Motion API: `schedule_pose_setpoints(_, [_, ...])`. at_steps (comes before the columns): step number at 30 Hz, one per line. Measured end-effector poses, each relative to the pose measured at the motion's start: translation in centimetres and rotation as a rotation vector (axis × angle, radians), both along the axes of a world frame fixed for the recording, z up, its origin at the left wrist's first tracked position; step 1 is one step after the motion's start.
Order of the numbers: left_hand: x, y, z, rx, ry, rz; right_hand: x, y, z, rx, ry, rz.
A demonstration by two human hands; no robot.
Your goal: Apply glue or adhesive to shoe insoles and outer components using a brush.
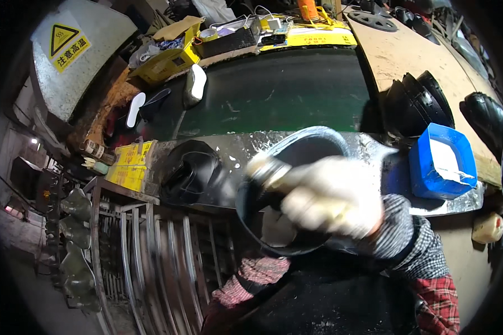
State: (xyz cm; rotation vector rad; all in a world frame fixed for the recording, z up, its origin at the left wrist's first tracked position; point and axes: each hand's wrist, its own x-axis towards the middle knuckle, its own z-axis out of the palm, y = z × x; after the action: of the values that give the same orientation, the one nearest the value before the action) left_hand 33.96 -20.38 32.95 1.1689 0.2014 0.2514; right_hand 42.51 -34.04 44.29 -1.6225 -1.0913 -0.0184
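A black open-mouthed piece (pixel 245 220), like a boot shaft, is tilted toward me at the bench's near edge. My left hand (pixel 278 229), in a pale glove, grips its near side; part of the hand is hidden. My right hand (pixel 335 195), white-gloved and smeared by motion, is closed over the opening. From it a short brush (pixel 268 170) with a pale, blurred end points left; its handle is mostly covered by the fingers. To the right, a blue container (pixel 442 162) holds white paste, with smears along its rim. Another black piece (pixel 190 173) lies left on the bench.
Behind the worktop runs a dark green belt (pixel 274 92) with pale-soled shoe parts (pixel 195 84). Several black boot-like pieces (pixel 416 106) stand together at right. A yellow box (pixel 162 67) sits at the far left. Metal racks (pixel 151 257) fill the lower left.
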Motion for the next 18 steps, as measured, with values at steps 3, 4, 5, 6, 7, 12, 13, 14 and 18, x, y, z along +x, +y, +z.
schedule_pose_setpoints(3, [1.0,2.5,-1.8,0.126,0.076,-0.177,-4.1,1.9,1.7,-0.204,-0.438,0.070])
schedule_pose_setpoints(4, [1.8,5.8,-3.2,0.232,0.077,-0.330,-4.7,1.1,0.6,-0.005,-0.280,0.228])
schedule_pose_setpoints(5, [1.9,9.2,-4.2,0.345,0.052,-0.440,-5.2,-0.4,2.7,-0.105,-0.369,0.307])
schedule_pose_setpoints(6, [2.2,12.7,-5.3,0.488,-0.015,-0.551,-4.9,-1.7,2.3,-0.049,-0.349,0.375])
schedule_pose_setpoints(7, [2.8,3.9,0.8,0.907,-0.155,0.060,-3.5,-4.3,0.5,-0.033,-0.296,0.372])
schedule_pose_setpoints(12, [1.7,3.3,7.0,0.043,0.263,0.029,-3.2,-12.6,-3.1,-0.010,0.801,-0.384])
schedule_pose_setpoints(13, [1.9,4.7,4.3,0.111,0.230,0.004,-4.9,-12.7,-2.2,0.014,0.298,-0.448])
schedule_pose_setpoints(14, [0.6,5.5,5.4,0.225,0.241,0.007,-5.2,-12.1,-0.7,-0.172,0.037,-0.296])
schedule_pose_setpoints(18, [-0.9,1.2,6.1,0.057,-0.048,0.054,-2.0,-12.5,-2.6,0.012,-0.030,-0.269])
